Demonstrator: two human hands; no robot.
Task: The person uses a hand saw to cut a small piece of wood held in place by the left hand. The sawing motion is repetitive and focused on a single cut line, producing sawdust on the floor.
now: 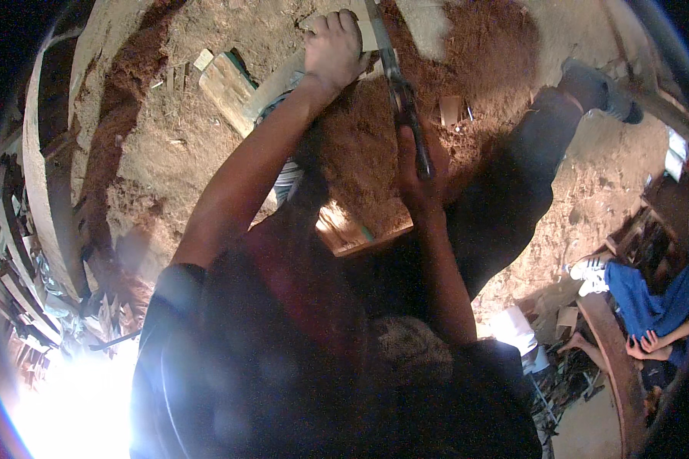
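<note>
My left hand presses down, fingers curled over the edge of a pale piece of wood at the top middle. In my right hand is the dark handle of a long, narrow tool, its grey shaft or blade running up beside that wood. Whether it is a saw or another blade I cannot tell. Below my left wrist, a pale beam slants down to the left, with a short wooden block beside it. My left forearm hides part of the beam.
Brown, dusty ground surrounds me, with a small wood offcut on it. My shod foot stretches out at right. Another person in blue cloth sits at lower right beside a curved board. Scrap wood lines the left edge.
</note>
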